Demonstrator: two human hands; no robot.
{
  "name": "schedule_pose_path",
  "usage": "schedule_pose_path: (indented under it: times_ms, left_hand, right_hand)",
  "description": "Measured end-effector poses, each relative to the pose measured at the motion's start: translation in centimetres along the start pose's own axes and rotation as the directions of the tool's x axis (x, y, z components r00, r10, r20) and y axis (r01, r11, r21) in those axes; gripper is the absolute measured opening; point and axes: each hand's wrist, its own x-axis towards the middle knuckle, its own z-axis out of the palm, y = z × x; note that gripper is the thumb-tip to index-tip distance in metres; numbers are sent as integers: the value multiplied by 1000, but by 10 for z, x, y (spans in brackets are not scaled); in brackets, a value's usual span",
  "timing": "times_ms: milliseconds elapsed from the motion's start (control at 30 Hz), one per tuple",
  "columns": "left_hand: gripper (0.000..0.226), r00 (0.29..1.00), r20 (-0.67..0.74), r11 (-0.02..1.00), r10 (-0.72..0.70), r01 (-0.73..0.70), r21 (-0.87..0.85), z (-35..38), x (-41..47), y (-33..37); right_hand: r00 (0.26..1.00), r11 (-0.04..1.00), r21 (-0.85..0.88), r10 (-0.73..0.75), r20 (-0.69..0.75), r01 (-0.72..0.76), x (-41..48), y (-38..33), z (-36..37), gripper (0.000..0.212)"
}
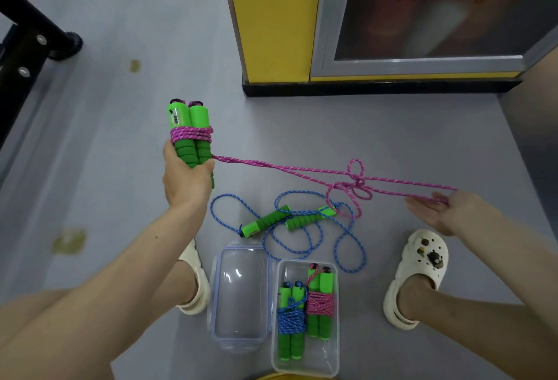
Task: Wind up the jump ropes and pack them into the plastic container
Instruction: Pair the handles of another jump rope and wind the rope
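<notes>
Pink rope partly wound, blue rope lying loose, open container holding two bundles

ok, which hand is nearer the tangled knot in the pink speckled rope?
Right. The right hand carries the looped end of the pink rope just past the knot; the left hand grips the green foam handles, farther off along it.

Left hand hides the lower ends of the green handles

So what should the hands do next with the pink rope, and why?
Probably shake out the tangle first. The pink rope runs from the handles in the left hand to the right hand, and the tangle would wind on lumpy.
</notes>
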Motion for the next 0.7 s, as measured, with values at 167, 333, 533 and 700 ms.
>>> schedule_pose_path:
  times_ms: [167, 333, 533, 700]
  left_hand:
    - [56, 998, -33, 999, -52, 52, -8, -11, 9, -10]
    - [56, 998, -59, 999, -38, 40, 31, -20, 13, -15]
    - [55, 994, -110, 999, -21, 25, 27, -31, 16, -15]
    - [59, 993, 81, 996, 84, -85, 8, -22, 4, -11]
  right_hand:
    - [995, 999, 35, 5, -102, -1, 4, -13, -12, 39]
    - [989, 988, -124, -107, -107, 93, 4, -24, -22, 39]
    - [961, 918, -286, -270, 52, 273, -5, -32, -43, 33]
    - [989, 735, -663, -139, 55, 140, 9, -23, -16, 23]
